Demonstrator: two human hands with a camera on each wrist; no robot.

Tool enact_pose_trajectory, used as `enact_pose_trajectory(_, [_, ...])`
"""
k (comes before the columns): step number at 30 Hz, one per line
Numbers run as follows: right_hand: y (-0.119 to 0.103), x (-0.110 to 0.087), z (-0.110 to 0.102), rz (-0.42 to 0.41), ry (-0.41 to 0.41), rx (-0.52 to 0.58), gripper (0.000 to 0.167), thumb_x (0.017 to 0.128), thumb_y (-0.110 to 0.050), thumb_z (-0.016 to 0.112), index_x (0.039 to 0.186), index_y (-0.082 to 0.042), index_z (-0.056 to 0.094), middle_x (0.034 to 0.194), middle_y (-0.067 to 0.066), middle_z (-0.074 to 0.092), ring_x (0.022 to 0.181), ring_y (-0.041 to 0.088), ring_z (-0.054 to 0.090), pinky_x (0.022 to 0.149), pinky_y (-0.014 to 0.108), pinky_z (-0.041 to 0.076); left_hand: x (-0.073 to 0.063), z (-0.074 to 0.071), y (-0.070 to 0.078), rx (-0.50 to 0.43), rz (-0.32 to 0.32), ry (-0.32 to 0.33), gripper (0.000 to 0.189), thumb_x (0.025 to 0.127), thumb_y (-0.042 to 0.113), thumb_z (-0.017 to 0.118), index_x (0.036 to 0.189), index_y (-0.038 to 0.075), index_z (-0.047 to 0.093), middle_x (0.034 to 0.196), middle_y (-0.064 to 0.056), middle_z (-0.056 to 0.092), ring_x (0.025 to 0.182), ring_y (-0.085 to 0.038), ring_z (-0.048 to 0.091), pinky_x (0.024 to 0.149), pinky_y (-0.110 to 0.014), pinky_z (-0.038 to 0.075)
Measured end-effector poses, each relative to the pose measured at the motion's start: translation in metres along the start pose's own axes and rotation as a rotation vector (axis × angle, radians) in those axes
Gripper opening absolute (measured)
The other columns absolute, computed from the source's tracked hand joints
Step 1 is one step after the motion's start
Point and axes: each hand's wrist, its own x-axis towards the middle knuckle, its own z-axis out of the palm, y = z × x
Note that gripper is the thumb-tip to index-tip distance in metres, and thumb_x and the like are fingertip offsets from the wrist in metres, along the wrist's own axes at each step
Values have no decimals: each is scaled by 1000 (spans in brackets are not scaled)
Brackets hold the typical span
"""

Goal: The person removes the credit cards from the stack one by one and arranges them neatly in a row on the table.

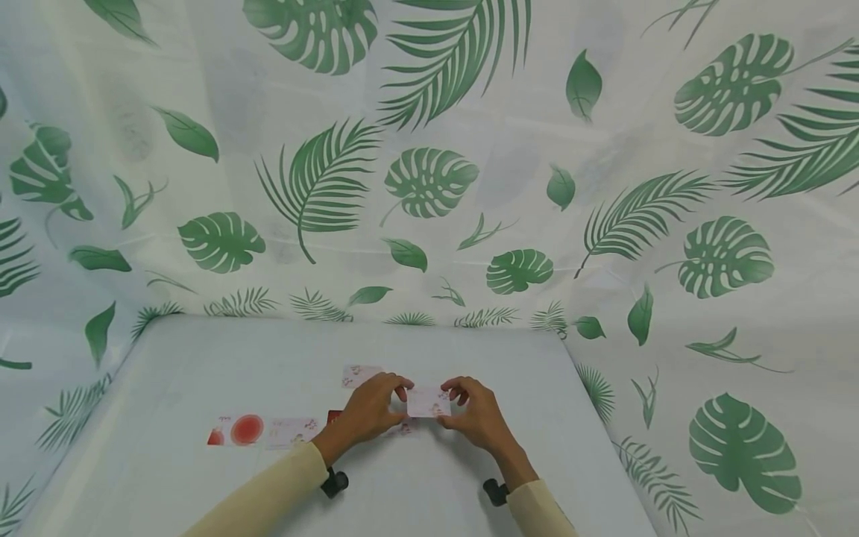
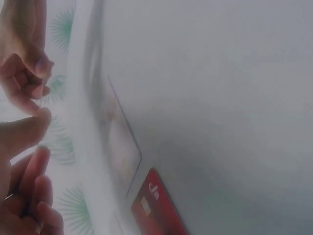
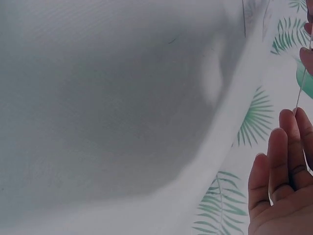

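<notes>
Both hands hold up one pale pink patterned card (image 1: 428,403) by its opposite ends, above the table. My left hand (image 1: 367,409) pinches its left end between thumb and fingers; my right hand (image 1: 478,419) pinches the right end. From the wrist views the card is seen nearly edge-on, as a thin line. Under the left hand, partly hidden, lie a red card (image 2: 156,205) with a chip and another pale card (image 2: 120,142). One more pale card (image 1: 359,375) lies just behind the left hand.
Left on the white table (image 1: 168,373) lie a card with a red circle (image 1: 246,430) and, beside it, a pale flowered card (image 1: 291,432). A leaf-printed white sheet (image 1: 456,239) hangs behind and at both sides. Black wrist devices (image 1: 334,483) sit at both cuffs.
</notes>
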Motion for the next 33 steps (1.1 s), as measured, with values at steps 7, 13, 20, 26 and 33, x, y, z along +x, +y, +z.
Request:
enact_pose_trajectory(7, [1,-4,-5,38,-15,22,52,74,-16,98,118,-22,72,101,-3,66,94,15,58,80,28,47,-1,4,4,4,-1,14,51,83,28,93,128,17,71,99,8,69,94,-11,60,86,-32,53])
enact_pose_trajectory(13, [6,-6,-7,34,-20,20,51,74,-15,98,118,-22,73,101,-3,66,94,16,59,78,27,47,-1,8,6,10,-4,16,51,82,29,93,127,18,71,98,7,68,91,-8,54,81,-28,50])
enact_pose_trajectory(20, [11,-9,-7,49,-30,23,52,74,-15,98,119,-23,73,101,-6,65,95,15,59,79,26,48,-1,16,5,19,21,34,50,81,28,94,124,17,71,96,8,67,90,-8,55,81,-29,51])
enact_pose_trajectory(26, [13,-11,-8,69,-31,26,52,74,-15,98,119,-24,73,102,-4,66,95,15,59,79,25,48,-2,22,5,9,-3,28,49,82,29,93,124,18,71,97,6,67,90,-7,53,82,-28,51])
enact_pose_trajectory(33, [16,-15,-8,99,-28,18,52,74,-14,98,119,-22,73,102,-2,66,95,16,59,78,25,47,-2,29,5,1,9,45,48,81,27,94,121,16,70,95,5,66,90,-9,53,79,-27,51])
